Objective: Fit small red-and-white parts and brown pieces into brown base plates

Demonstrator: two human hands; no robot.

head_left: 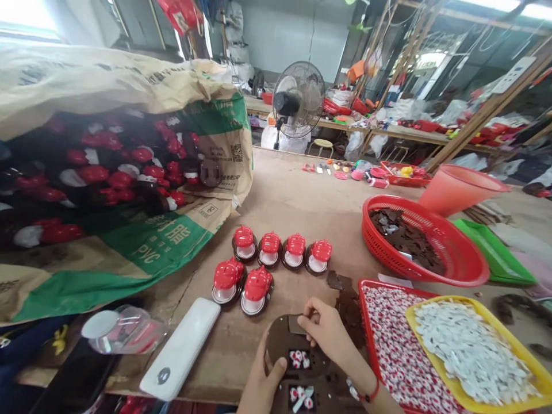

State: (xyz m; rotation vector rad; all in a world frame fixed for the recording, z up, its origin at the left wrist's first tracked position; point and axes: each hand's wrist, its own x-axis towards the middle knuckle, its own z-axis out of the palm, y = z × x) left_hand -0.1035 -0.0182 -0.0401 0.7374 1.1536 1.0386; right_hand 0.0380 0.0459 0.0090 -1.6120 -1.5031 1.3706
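"Where's the risk?"

"The left grip (pixel 261 382) and right grip (pixel 325 330) are clamping a brown moulded plastic plate (pixel 280 339) at the tabletop's (pixel 293 213) edge; twisting it could shake loose the red-and-white pieces (pixel 299 359)."

Brown plastic sheet (pixel 279 339), red-and-white parts (pixel 299 359), red basket (pixel 470 253), yellow tray (pixel 425 300)

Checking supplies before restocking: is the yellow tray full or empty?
Full: small white pieces cover the yellow tray, heaped nearly to its rim.

A wooden workbench (pixel 293 201) holds red-capped pieces (pixel 269 250) and a basket (pixel 457 253).
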